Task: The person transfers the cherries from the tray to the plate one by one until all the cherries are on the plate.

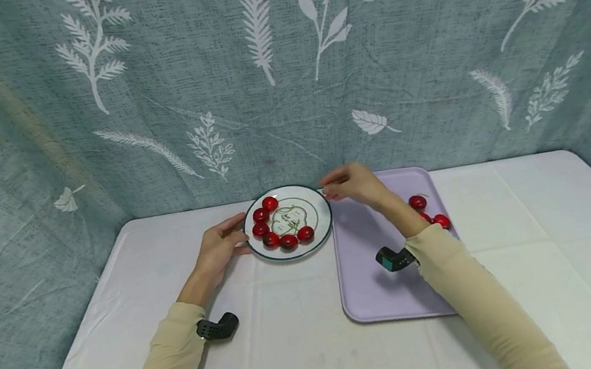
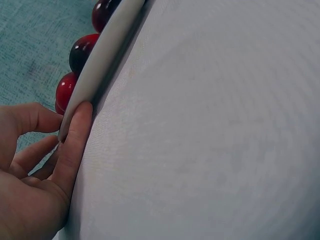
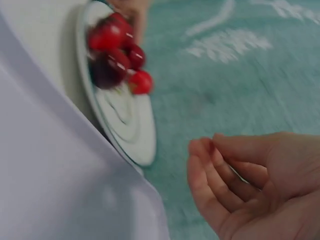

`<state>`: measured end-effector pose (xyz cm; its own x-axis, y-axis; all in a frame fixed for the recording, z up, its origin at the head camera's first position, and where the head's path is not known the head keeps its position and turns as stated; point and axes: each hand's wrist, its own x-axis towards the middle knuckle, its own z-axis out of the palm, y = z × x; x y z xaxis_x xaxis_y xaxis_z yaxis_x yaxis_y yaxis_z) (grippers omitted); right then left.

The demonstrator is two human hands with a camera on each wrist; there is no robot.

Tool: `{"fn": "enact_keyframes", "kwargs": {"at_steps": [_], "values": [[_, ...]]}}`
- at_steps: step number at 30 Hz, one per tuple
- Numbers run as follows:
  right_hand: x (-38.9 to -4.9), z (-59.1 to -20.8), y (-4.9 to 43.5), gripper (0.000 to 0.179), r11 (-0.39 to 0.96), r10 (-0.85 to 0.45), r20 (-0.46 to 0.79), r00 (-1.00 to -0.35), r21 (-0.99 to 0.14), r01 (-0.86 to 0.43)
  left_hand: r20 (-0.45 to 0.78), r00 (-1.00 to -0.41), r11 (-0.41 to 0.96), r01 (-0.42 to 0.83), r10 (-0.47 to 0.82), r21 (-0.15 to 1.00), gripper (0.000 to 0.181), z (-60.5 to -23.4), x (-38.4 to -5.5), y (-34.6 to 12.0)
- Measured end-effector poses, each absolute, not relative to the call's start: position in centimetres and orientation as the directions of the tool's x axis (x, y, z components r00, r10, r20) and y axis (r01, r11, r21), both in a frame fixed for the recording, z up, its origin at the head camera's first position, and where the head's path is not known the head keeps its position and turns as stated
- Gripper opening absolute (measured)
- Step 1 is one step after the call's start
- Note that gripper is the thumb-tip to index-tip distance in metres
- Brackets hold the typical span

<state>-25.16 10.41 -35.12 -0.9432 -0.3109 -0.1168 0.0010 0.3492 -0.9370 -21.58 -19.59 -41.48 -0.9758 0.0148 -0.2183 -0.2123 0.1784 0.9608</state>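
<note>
A white plate with a dark green rim holds several shiny red cherries, set in a curve along its left and front side. My left hand pinches the plate's left rim; in the left wrist view, the thumb and fingers lie on either side of the edge. My right hand hovers at the plate's right rim, over the corner of a lilac tray. Seen from the right wrist, its fingers are loosely bent, thumb close to the fingertips, with nothing visible between them.
More cherries lie at the right side of the tray, partly hidden by my right forearm. A white cloth covers the table. Behind it hangs a green curtain with white leaf patterns, close to the plate and tray.
</note>
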Motion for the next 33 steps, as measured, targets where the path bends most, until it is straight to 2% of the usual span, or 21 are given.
{"fn": "enact_keyframes", "kwargs": {"at_steps": [5,11,20,30,33], "values": [[-25.6,-33.9,13.1,0.037,0.331,-0.337,-0.151,-0.929,-0.943,0.034,-0.222,-0.975,0.177,-0.217,0.01,0.96,0.058,-41.4,-21.6,-19.5],[-25.8,-33.7,16.6,0.037,0.397,-0.355,-0.133,-0.925,-0.918,-0.02,-0.228,-0.974,0.186,-0.221,0.013,0.957,0.058,-41.5,-21.6,-19.3],[-25.4,-34.4,22.0,0.04,0.546,-0.229,-0.177,-0.957,-0.838,0.024,-0.225,-0.974,0.192,-0.219,0.009,0.957,0.058,-41.4,-21.7,-19.1],[-24.9,-36.5,25.3,0.037,0.62,-0.184,-0.178,-0.967,-0.784,0.027,-0.225,-0.974,0.198,-0.219,0.012,0.956,0.059,-41.1,-21.4,-19.4],[-24.7,-36.9,25.7,0.032,0.661,-0.187,-0.134,-0.973,-0.75,-0.024,-0.229,-0.973,0.198,-0.224,0.007,0.954,0.059,-41.2,-21.5,-19.4]]}}
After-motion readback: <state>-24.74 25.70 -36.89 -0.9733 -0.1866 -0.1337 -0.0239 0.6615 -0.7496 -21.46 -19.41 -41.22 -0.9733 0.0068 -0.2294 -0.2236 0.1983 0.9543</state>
